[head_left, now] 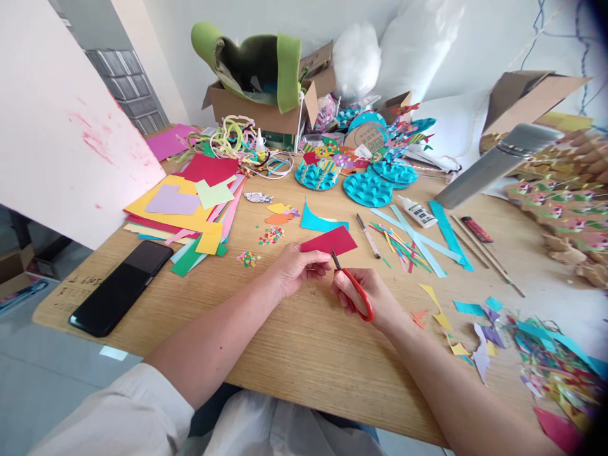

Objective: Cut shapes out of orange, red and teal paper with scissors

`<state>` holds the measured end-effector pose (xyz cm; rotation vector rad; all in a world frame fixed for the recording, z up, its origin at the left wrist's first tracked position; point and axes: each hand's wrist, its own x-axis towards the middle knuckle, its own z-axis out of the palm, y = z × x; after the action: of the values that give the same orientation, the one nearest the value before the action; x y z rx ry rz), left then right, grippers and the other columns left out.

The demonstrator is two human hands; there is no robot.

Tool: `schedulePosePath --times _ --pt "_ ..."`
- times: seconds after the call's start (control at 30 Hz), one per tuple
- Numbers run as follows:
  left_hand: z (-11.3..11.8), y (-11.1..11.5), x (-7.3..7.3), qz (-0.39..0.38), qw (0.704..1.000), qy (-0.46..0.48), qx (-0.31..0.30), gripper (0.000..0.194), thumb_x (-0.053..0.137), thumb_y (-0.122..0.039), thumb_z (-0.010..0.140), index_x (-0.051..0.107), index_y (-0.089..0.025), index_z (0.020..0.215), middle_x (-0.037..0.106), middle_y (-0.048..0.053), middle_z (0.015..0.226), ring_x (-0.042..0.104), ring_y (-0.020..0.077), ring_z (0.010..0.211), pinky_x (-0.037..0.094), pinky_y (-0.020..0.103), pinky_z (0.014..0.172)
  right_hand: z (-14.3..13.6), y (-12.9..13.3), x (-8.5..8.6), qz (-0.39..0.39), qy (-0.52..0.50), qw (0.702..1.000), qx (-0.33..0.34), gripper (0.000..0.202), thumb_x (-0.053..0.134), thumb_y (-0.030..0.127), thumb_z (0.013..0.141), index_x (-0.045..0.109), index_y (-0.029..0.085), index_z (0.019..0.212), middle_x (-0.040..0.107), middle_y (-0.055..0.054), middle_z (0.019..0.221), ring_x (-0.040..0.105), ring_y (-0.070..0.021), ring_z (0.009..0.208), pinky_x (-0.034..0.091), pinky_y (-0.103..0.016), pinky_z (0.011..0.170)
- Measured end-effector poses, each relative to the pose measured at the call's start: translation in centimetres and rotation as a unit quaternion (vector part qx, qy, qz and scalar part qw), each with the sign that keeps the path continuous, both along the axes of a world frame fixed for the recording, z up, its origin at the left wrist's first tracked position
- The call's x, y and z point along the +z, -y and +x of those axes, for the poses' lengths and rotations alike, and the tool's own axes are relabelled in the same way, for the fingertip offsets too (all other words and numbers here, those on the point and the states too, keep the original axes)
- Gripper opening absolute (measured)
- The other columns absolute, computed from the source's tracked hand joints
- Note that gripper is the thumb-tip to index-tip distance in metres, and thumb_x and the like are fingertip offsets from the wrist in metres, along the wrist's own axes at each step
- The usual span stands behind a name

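Over the table (pixel 280 342), back from its near edge, we pinch the red paper (pixel 335 240) by its left end with our left hand (pixel 299 269), likely the best hold on something light and easily creased, our right hand (pixel 356 288) curled round the scissors (pixel 361 295).

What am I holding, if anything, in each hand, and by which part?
Left hand: red paper, by its near left side. Right hand: scissors, by the red handle.

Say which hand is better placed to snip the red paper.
Probably the right hand: it holds the scissors, blades at the red paper's edge, while the left hand grips that paper.
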<state>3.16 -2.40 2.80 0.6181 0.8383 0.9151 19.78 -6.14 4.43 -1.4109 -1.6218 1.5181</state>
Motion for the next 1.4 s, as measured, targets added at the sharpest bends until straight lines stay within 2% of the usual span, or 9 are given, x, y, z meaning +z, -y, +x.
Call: schedulePosePath --times 0.2,0.5,0.77,1.4 --pt "-0.07 -0.09 -0.06 0.010 1.000 0.020 0.004 0.020 0.081 -0.021 0.056 0.069 -0.010 0.069 0.068 0.005 0.064 0.061 0.0110 0.056 0.046 0.025 0.059 -0.03 -0.08 -0.13 0.006 -0.007 1.000 0.006 0.060 0.058 0.075 0.076 0.053 0.017 0.062 0.051 0.001 0.047 0.047 -0.0098 0.038 0.031 -0.021 0.038" --pt "-0.02 -0.15 -0.04 0.015 1.000 -0.002 0.014 0.024 0.082 -0.026 0.059 0.067 -0.010 0.066 0.069 0.006 0.066 0.062 0.0106 0.056 0.048 0.023 0.059 0.11 -0.08 -0.51 0.011 0.003 1.000 0.009 0.062 0.053 0.076 0.079 0.046 0.019 0.057 0.050 0.001 0.046 0.047 -0.0087 0.037 0.030 -0.020 0.037" --pt "0.04 -0.14 0.01 0.028 0.999 -0.030 0.022 0.024 0.081 -0.027 0.064 0.063 -0.011 0.065 0.069 0.006 0.064 0.060 0.0100 0.053 0.046 0.023 0.056 0.02 -0.04 -0.28 0.010 -0.007 1.000 0.011 0.059 0.057 0.074 0.078 0.052 0.018 0.059 0.051 0.001 0.044 0.045 -0.0093 0.036 0.030 -0.022 0.037" --pt "-0.28 -0.10 0.53 0.069 0.996 -0.049 0.006 0.017 0.076 -0.023 0.071 0.064 -0.011 0.069 0.069 0.006 0.067 0.062 0.0108 0.058 0.048 0.024 0.060 0.14 -0.02 -0.28 -0.009 -0.007 1.000 -0.004 0.057 0.062 0.073 0.075 0.054 0.018 0.063 0.052 0.002 0.046 0.047 -0.0102 0.037 0.030 -0.021 0.035"
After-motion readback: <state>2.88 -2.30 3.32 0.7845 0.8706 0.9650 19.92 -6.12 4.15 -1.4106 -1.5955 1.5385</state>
